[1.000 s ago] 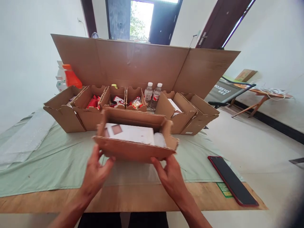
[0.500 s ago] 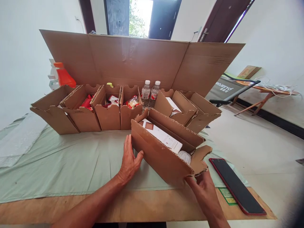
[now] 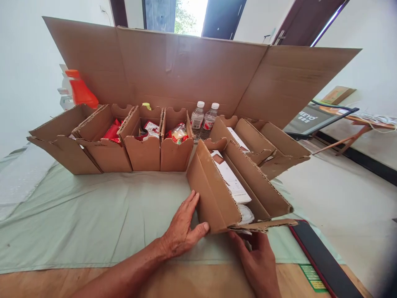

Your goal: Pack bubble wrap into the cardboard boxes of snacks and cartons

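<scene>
Where the green cloth [image 3: 93, 215] runs in front of the row of compartment boxes [image 3: 142, 145], one long cardboard tray [image 3: 214, 194] is found, open side up. Its long axis is directed away from the person, with the far end pointed toward the water bottles [image 3: 203, 120]. The left hand [image 3: 182, 229] is laid open and flat against the left long wall. The right hand [image 3: 257, 256] is placed under the near end flap, where the fingers are hidden and the grip cannot be told.

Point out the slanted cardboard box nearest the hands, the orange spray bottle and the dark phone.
cardboard box [image 3: 212, 194]: head view, on its bare left outer wall.
orange spray bottle [image 3: 81, 92]: head view, on its orange body.
phone [image 3: 322, 258]: head view, on its dark screen.
</scene>
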Action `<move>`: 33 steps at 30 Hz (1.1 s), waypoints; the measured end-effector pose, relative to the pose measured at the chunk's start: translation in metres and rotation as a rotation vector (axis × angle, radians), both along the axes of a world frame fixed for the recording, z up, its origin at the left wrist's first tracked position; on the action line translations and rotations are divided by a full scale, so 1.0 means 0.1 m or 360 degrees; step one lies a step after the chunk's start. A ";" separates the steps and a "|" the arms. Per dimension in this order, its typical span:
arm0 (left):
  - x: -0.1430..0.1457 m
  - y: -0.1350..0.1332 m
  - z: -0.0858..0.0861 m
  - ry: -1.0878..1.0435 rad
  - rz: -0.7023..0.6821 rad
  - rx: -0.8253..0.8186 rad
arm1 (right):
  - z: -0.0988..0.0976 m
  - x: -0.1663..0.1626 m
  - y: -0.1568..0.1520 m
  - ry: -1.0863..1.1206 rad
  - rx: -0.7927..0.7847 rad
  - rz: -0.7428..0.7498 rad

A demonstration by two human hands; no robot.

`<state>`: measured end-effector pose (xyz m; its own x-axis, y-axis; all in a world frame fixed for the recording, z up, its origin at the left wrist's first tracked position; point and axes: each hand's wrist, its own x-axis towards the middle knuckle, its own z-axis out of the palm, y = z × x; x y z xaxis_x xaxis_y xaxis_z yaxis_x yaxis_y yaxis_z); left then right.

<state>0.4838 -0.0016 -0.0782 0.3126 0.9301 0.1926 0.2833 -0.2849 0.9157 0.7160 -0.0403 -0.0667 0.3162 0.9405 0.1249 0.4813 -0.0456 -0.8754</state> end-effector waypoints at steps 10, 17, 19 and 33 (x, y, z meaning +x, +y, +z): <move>-0.12 0.05 0.10 -0.0100 -0.0134 -0.0137 | 0.20 -0.15 0.19 -0.0448 0.0012 0.0022; -0.11 0.06 0.07 -0.0240 -0.0030 -0.0254 | 0.30 -0.30 0.53 -0.0811 -0.0069 0.0004; -0.09 0.06 0.06 -0.0296 0.0017 -0.0302 | 0.37 -0.37 0.72 -0.0956 -0.0180 -0.0005; -0.11 0.17 -0.02 -0.0715 0.0154 -0.0597 | 0.43 -0.67 1.11 -0.0952 -0.0080 0.0550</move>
<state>0.4726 0.0149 -0.0805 0.1870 0.9805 -0.0612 -0.1467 0.0895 0.9851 0.6488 0.0711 -0.0232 -0.1123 0.9840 0.1383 0.8748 0.1639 -0.4559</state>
